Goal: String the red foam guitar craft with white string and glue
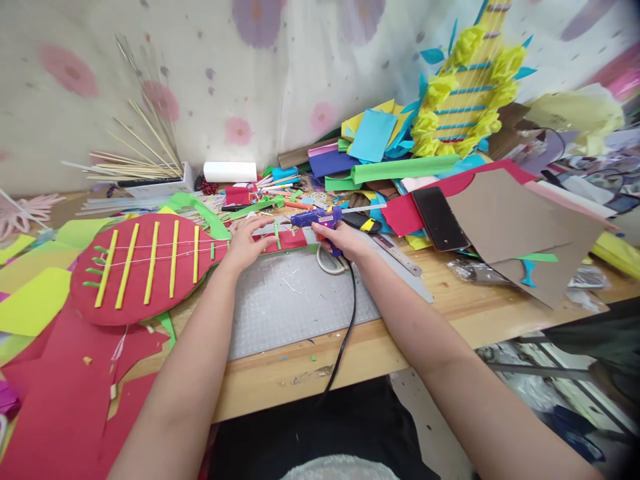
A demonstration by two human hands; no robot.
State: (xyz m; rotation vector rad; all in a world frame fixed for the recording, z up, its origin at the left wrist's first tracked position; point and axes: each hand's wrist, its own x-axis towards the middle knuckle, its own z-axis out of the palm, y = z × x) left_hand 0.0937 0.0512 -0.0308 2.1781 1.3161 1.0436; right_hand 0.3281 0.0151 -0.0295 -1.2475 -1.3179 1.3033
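Observation:
A red pear-shaped craft lute [163, 267] lies flat with yellow strips across its body and white strings running toward its neck. My left hand [249, 240] is over the neck, thumb on the near side and fingers on the far side, steadying it. Just right of the fingertips, a short green strip [277, 233] crosses the neck. My right hand [343, 239] is wrapped around the handle of a purple hot glue gun [316, 218], its nozzle pointing left above the neck. A clear glue stick [365, 208] sticks out of its back end.
Beneath the neck is a grey cutting mat [280, 320]. A metal ruler [400, 257], scissors [330, 261], a black phone [440, 219] and brown cardboard [525, 220] lie right. The black cord [347, 333] hangs over the table edge. A yellow craft instrument [463, 100] leans behind.

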